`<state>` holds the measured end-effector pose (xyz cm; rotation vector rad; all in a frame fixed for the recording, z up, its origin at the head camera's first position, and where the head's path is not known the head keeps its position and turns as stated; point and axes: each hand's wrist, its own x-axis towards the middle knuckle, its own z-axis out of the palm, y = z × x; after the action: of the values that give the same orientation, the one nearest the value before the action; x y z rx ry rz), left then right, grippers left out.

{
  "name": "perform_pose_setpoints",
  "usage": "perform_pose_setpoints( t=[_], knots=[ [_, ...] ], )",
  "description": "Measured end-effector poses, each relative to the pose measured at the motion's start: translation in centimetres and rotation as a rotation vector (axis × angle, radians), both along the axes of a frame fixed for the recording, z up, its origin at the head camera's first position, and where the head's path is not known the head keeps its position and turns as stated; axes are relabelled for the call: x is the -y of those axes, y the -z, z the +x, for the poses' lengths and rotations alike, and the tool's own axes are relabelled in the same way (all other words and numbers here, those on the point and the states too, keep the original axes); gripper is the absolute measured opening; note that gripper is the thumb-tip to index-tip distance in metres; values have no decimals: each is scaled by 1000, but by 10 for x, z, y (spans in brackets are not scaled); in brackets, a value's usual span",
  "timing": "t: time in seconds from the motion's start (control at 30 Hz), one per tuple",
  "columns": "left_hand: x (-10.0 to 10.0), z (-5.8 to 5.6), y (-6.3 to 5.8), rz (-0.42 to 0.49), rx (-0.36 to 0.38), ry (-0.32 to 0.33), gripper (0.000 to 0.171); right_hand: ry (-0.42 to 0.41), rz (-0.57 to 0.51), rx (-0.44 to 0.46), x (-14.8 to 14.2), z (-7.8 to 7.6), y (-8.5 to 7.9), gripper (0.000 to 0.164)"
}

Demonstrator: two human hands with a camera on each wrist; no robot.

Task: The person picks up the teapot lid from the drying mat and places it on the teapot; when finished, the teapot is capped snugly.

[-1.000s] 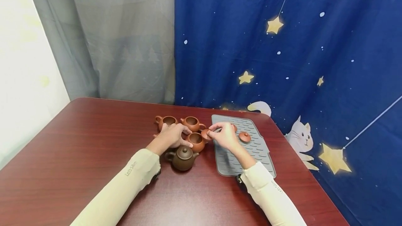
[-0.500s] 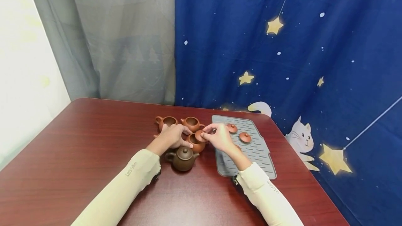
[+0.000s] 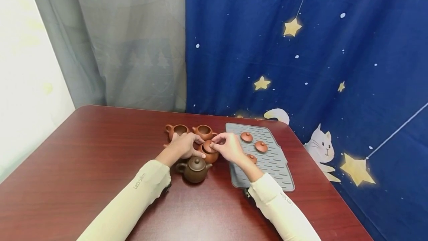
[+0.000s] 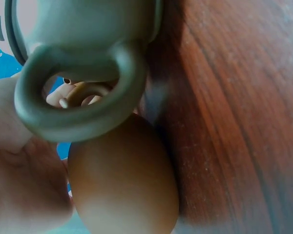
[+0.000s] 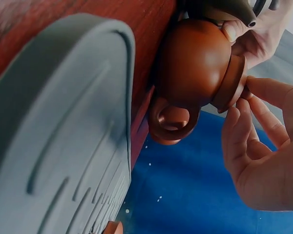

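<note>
My right hand (image 3: 229, 148) pinches the knob of a reddish-brown clay lid (image 3: 208, 145) at the mouth of a matching teapot (image 3: 210, 158). In the right wrist view the lid (image 5: 230, 83) sits slightly tilted at the opening of the teapot (image 5: 190, 63). My left hand (image 3: 184, 145) holds that teapot near its rim, thumb on the near side and forefinger on the far side. A dark brown teapot (image 3: 195, 174), lid on, stands just in front. The left wrist view shows its looped handle (image 4: 78, 129) above another reddish-brown pot (image 4: 122, 180).
Two lidless reddish-brown teapots, a left one (image 3: 180, 128) and a right one (image 3: 202, 131), stand behind my hands. On a grey ridged mat (image 3: 267, 170) to the right lie a far lid (image 3: 246, 137), a right lid (image 3: 261, 146) and a partly hidden near lid (image 3: 252, 158).
My right hand has carried the lid leftward from beside the teapot onto its mouth, uncovering lids on the mat. My left hand has stayed in place.
</note>
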<state>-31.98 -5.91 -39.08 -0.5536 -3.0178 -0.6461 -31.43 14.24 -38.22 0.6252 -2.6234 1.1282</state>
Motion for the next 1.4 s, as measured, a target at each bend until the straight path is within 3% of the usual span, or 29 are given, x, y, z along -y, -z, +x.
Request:
perform_pose_setpoints(
  t=[0.97, 1.4],
  knots=[
    [1, -3, 2, 15, 11, -7, 56, -29, -6, 24, 5, -5, 9, 8],
    [1, -4, 3, 22, 15, -6, 56, -18, -28, 58, -7, -2, 8, 8]
  ],
)
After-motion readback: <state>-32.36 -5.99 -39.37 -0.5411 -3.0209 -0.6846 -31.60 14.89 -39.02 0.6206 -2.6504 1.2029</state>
